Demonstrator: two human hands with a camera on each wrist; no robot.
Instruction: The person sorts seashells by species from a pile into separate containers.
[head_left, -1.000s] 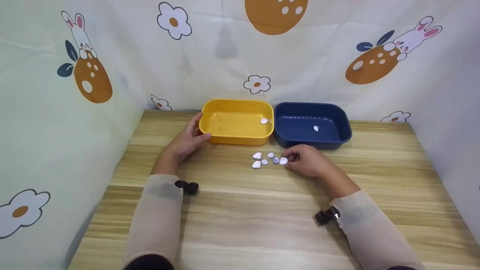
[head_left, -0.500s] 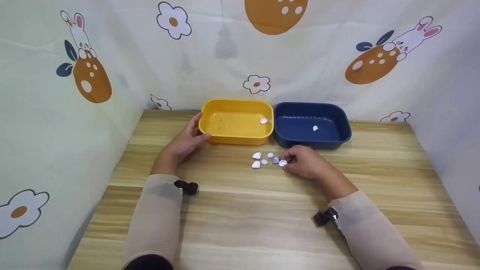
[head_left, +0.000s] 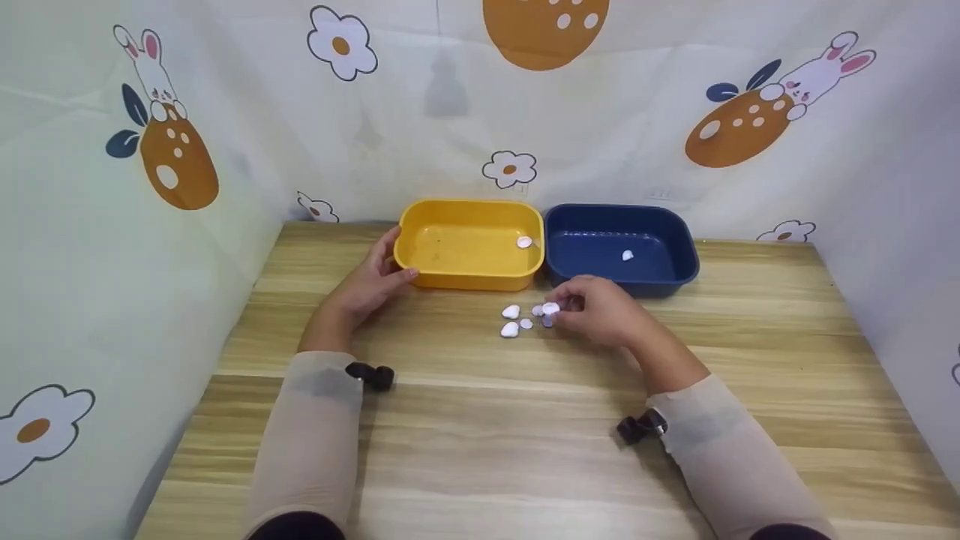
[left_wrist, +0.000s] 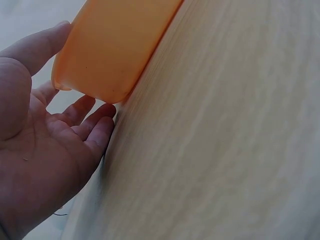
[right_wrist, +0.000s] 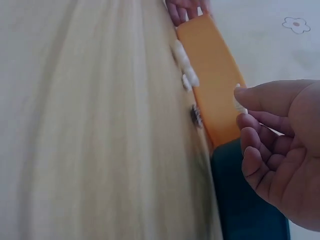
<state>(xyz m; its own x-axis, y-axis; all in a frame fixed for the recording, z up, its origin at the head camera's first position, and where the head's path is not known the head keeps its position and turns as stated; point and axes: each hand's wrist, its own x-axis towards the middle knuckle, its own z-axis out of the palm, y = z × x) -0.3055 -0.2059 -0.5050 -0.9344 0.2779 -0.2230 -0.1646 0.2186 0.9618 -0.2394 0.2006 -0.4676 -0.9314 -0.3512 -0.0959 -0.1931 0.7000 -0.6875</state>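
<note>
My right hand (head_left: 606, 313) pinches a white seashell (head_left: 550, 308) between thumb and fingertips. In the right wrist view this shell (right_wrist: 239, 100) is seen edge-on, raised off the table. Below and left of it lie several small shells: two larger white ones (head_left: 511, 311) and smaller pale purple ones, partly covered by the right hand. My left hand (head_left: 366, 286) holds the left end of the yellow bin (head_left: 472, 282), thumb at the front rim. The left wrist view has its thumb on the bin's rim (left_wrist: 75, 40) and the other fingers curled by its base.
A dark blue bin (head_left: 660, 288) stands against the yellow bin's right side, with one white shell (head_left: 627, 256) inside. Another shell (head_left: 524, 242) lies in the yellow bin. Behind both bins rises a patterned cloth wall (head_left: 420, 150). All stands on a wood-grain table (head_left: 480, 450).
My right hand has picked the white shell up from the table and moved it up and slightly left, over the purple shells. The left hand stays at the yellow bin.
</note>
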